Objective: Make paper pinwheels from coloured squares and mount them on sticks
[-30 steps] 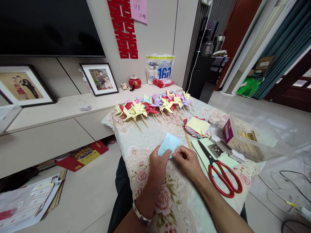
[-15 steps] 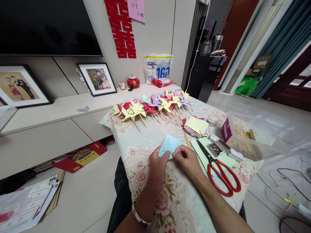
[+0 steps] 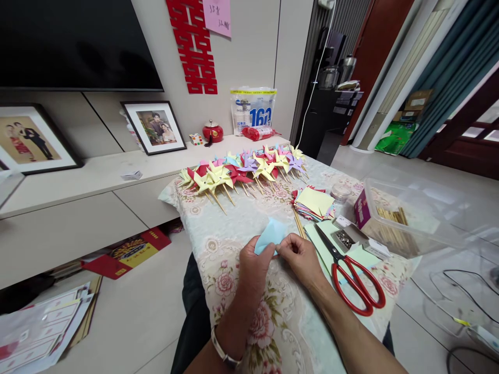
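my left hand (image 3: 253, 265) and right hand (image 3: 298, 258) meet over the near middle of the counter (image 3: 234, 218), both pinching the light blue paper square (image 3: 270, 234), which stands partly lifted off the floral cloth with its far corner raised. left fingers closed on the near-left edge of the sheet; right fingers closed on the near-right edge, thumb and forefinger tips just beside those of the left.

doing the step well, as i judge it: keep both pinches close to the paper's edge so the fold line stays in sight, bring the edges level before pressing, and run the crease flat against the cloth rather than in the air, since thin paper buckles when held by one side only.

edges and room: the counter's left edge falls away just beside my left wrist, with open floor below, so the paper should not drift that way. to the right lie the red-handled scissors (image 3: 353, 278), blades pointing away from me, near my right forearm; a small open tin (image 3: 345, 239) and a stack of coloured squares (image 3: 315, 203) sit beyond them, and wooden sticks (image 3: 299, 224) lie close to the sheet's right side. a clear plastic box (image 3: 405, 218) occupies the far right. finished pinwheels (image 3: 241, 171) line the far end, well apart. free cloth lies ahead of the paper and toward my lap.
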The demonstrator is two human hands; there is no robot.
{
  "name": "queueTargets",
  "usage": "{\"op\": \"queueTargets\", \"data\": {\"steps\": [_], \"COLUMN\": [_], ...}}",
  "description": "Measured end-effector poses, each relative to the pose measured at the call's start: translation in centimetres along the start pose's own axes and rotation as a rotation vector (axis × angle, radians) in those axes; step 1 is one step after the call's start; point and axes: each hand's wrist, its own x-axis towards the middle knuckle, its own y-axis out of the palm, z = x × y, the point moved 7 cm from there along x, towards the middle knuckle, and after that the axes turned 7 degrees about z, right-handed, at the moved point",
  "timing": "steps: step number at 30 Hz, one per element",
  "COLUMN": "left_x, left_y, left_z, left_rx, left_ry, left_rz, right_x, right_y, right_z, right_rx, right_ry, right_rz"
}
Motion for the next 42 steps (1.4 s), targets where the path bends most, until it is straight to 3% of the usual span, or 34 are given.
{"op": "queueTargets", "data": {"steps": [15, 19, 22, 27, 33, 42], "left_x": [-0.2, 0.0, 0.2, 0.5, 0.9, 1.2], "left_y": [-0.2, -1.1, -1.6, -1.6, -1.4, -1.0], "left_z": [-1.1, -1.6, -2.7, -4.3, -4.2, -3.8], "left_rx": [0.029, 0.021, 0.033, 0.154, 0.373, 0.411], "left_ry": [-0.031, -0.103, -0.161, -0.230, -0.227, -0.248], "left_rz": [-0.092, -0.085, 0.006, 0.224, 0.367, 0.420], "right_x": [-0.2, -0.5, -0.4, 0.6, -0.2, -0.6], "right_y": [0.0, -2.2, -3.6, -1.7, 1.3, 1.6], "right_z": [0.3, 1.2, 1.1, -0.5, -0.5, 0.0], "right_rx": [0.007, 0.038, 0.114, 0.390, 0.583, 0.447], "right_ry": [-0.035, -0.138, -0.167, -0.016, 0.119, 0.140], "right_rz": [-0.010, -0.198, -0.289, -0.016, 0.277, 0.320]}}
